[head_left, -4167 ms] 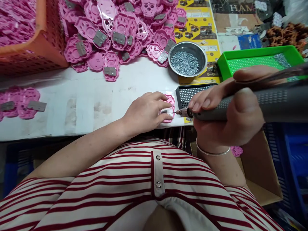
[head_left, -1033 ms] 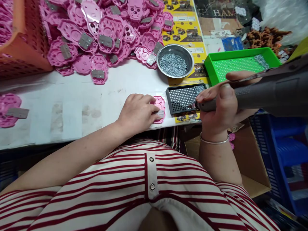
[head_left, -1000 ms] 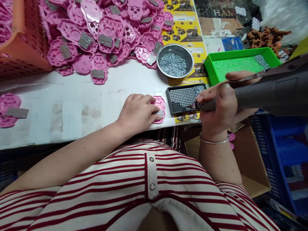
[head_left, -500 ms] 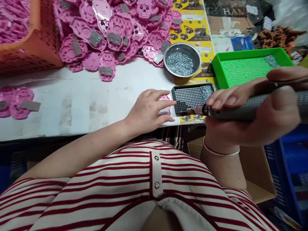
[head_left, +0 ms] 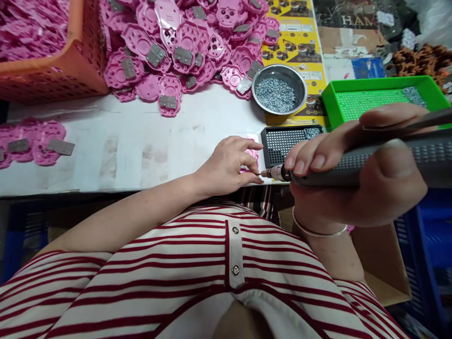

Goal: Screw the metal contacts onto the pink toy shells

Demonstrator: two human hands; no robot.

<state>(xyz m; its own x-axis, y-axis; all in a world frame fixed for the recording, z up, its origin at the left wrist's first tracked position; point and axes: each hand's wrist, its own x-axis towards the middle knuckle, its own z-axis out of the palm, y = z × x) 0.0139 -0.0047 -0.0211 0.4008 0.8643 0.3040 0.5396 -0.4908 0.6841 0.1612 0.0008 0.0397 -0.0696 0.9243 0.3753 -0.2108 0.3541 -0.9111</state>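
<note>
My left hand presses down on a pink plastic part at the near edge of the white table, covering most of it. A grey electric screwdriver lies level in my right hand, which is closed around its body. Its bit tip touches the part right beside my left fingertips. Just right of the part sits a black perforated screw tray.
A heap of pink parts with grey metal plates lies at the back, beside an orange basket. A steel bowl of screws and a green tray stand at the right. More pink parts lie far left.
The screwdriver has moved left from over the black tray to the pink part, its tip now by my left fingers. My left hand stays on the part.
</note>
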